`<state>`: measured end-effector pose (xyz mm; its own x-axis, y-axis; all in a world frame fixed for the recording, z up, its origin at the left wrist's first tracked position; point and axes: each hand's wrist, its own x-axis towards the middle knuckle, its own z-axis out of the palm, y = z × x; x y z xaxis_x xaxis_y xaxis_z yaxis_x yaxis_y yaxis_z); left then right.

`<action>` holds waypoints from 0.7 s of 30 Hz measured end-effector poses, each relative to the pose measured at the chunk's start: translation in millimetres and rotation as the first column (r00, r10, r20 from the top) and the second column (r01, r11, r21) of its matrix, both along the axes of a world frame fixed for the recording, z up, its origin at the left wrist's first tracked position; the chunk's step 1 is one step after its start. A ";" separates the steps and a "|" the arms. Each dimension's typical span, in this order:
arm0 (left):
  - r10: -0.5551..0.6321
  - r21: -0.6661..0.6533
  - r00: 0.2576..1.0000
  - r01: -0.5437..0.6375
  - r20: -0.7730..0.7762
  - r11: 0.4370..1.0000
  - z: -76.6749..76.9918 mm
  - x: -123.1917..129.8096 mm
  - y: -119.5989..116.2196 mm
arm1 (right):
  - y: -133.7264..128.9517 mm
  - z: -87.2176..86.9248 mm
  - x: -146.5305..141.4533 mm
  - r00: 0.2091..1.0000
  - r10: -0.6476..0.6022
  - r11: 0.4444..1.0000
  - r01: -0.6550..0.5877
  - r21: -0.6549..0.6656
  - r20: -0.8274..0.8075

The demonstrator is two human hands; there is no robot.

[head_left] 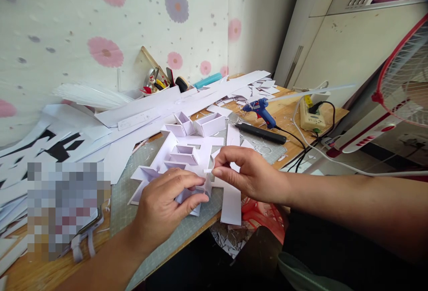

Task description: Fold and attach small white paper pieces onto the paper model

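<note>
Over the mat [122, 206], right fingers [230, 152] pinch a white strip [207, 171] — left fingers [187, 179] parted beside it

Light's nice and soft on the desk [40, 277] from over here, murky black underneath, pixelated blotch [67, 210] lower left tho.

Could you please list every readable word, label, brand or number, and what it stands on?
No text is legible.
White appliance: panel markings too blurred to read.
Blue glue gun: marking too small to read.
White racket handle: red marks, no readable word.
White sheets: bold black shapes, no readable word.
Pixelated object: hidden, unreadable.
</note>
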<state>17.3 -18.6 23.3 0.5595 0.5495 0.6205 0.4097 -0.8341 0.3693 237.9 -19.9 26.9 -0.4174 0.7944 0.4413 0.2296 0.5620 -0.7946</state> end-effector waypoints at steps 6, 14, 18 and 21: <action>0.021 0.008 1.000 -0.021 -0.002 1.000 -2.1 -2.9 -1.3 | 0.0 -4.2 -0.8 0.993 0.087 0.996 -0.088 0.008 0.083; -0.004 0.021 1.000 0.003 0.015 1.000 -2.3 -1.9 1.5 | -3.3 -8.0 -3.6 0.971 0.150 0.989 -0.150 -0.015 0.188; -0.044 0.029 0.999 0.043 0.013 0.999 -2.4 0.0 0.6 | -4.2 -4.3 -3.6 0.967 0.195 0.975 -0.173 -0.138 0.163; -0.056 0.036 0.998 0.055 0.005 0.998 -2.5 -0.3 -0.6 | -3.9 -2.1 -3.4 0.968 0.224 0.950 -0.190 -0.250 0.116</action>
